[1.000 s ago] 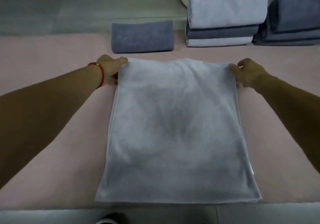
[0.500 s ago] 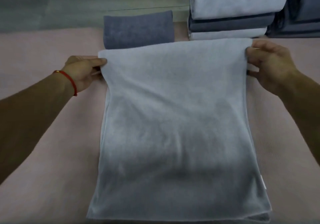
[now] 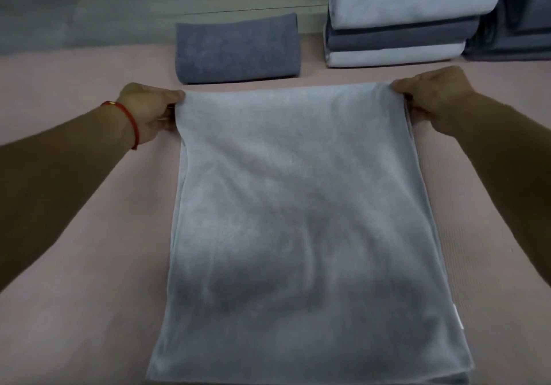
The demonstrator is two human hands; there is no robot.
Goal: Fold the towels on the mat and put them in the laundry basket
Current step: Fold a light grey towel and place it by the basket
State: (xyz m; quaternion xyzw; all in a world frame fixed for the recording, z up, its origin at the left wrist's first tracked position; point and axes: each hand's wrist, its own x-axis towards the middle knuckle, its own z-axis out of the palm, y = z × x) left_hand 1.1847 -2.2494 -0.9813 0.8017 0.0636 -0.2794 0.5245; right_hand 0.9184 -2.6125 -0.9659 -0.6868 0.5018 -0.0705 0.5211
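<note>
At the middle of the mat [image 3: 74, 265], the pale towel [image 3: 298, 220] lies lengthwise, its near end at the mat's near edge. The left hand [image 3: 149, 110] and right hand [image 3: 435, 98] each pinch a far corner, lifted slightly. If one corner slips or the hands travel unevenly, the fold would likely land skewed. A folded grey towel [image 3: 237, 47] sits by the far edge; the basket isn't clearly visible.

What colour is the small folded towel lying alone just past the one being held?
Dark blue-grey, plain, no pattern: the folded towel, seen in the head view.
</note>
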